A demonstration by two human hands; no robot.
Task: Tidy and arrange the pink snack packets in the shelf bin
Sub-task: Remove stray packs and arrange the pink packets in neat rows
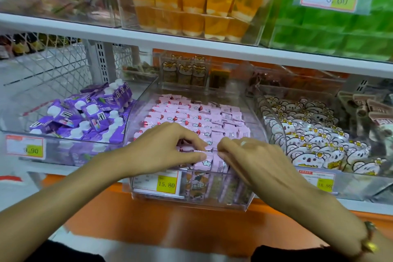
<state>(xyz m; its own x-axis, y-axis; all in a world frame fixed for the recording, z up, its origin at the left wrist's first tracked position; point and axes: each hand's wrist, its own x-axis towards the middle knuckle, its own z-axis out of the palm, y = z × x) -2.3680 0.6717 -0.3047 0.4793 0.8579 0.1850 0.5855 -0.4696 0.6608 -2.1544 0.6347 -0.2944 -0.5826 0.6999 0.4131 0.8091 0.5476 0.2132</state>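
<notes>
While rows of pink packets [191,117] fill the clear bin [251,200] on the middle shelf, a shopworker's left hand [168,151] and right hand [253,155] pinch near-edge packets between curled fingers, apparently to straighten the front row.

We see the snack packets [191,117] lying in rows in the middle shelf bin [191,200], with both hands at its front: the left hand [170,147] left of the right hand [255,159]. A bin of capped pouches [85,117] sits to its left, a bin of koala packets [314,140] to its right. Jelly cups [191,6] stand on the shelf above.
</notes>
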